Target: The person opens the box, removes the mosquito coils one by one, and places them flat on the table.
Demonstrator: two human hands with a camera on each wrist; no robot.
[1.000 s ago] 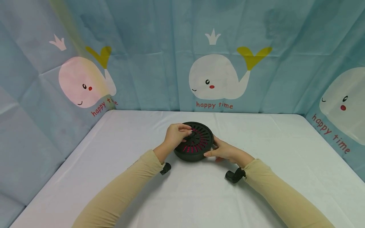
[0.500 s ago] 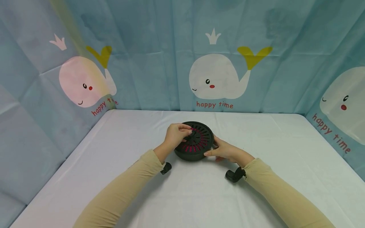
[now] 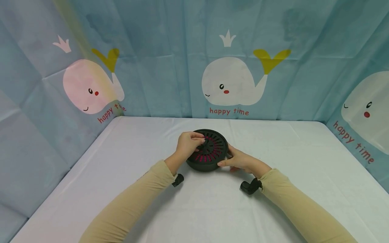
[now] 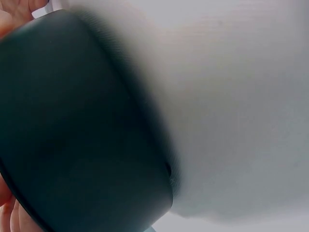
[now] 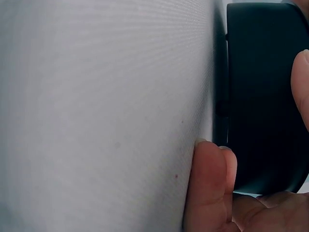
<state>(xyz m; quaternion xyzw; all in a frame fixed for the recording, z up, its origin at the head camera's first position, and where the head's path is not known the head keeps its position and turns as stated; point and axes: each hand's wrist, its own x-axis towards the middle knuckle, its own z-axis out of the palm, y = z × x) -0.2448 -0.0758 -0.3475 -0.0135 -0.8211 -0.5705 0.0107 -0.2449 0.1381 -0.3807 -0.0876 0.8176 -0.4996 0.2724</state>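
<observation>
A round black container (image 3: 202, 166) stands on the white-covered table, with a slotted black lid (image 3: 214, 141) on top. Magenta shows through the slots. My left hand (image 3: 187, 144) pinches a small raised part near the middle of the lid, mostly covered by the fingertips. From the right side, my right hand (image 3: 240, 160) holds the container wall, its thumb on the front. Up close in the left wrist view, the smooth dark wall (image 4: 82, 121) fills the left half. In the right wrist view, small feet lift the container body (image 5: 265, 96) off the cloth, and fingers curl by its lower edge.
The white tablecloth (image 3: 288, 145) spreads around the container. Behind it hangs a blue curtain (image 3: 164, 84) printed with whales, which also closes off both sides. Black wrist-worn devices (image 3: 250, 186) sit under both sleeves, close over the cloth.
</observation>
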